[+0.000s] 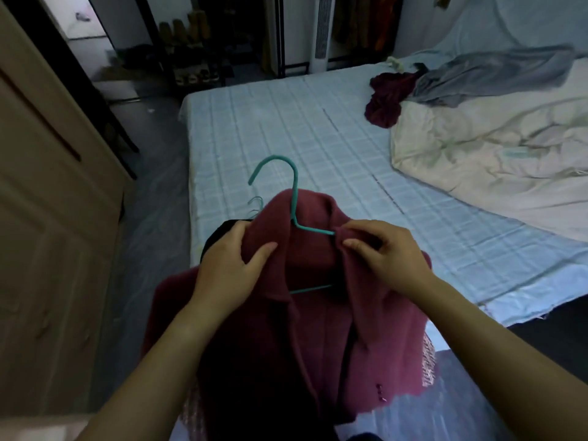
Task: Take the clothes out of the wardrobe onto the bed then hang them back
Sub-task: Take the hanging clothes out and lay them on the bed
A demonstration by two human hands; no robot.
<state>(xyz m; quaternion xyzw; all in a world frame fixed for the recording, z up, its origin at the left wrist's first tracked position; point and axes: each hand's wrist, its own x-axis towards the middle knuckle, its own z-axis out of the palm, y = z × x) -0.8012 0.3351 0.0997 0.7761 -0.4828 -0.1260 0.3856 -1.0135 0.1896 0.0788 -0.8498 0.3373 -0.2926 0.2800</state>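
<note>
Right now I see both hands working the collar of a maroon coat (318, 329) held over the near edge of the bed (286, 128). My left hand (229, 268) is closed on the left lapel at about nine o'clock from the collar's middle, thumb on top of the fabric. My right hand (391, 259) pinches the right collar edge at three o'clock, fingertips pressed together on the cloth. A teal hanger (292, 198) sits inside the coat; its hook rises at twelve o'clock above the collar, and its lower bar shows through the open neck. A dark garment peeks from behind the coat's left shoulder. Farther up the bed, toward one o'clock, lie a crumpled dark red garment (386, 100), a grey garment (493, 74) and a cream duvet (493, 154). A wooden door (47, 202) stands at nine o'clock.
</note>
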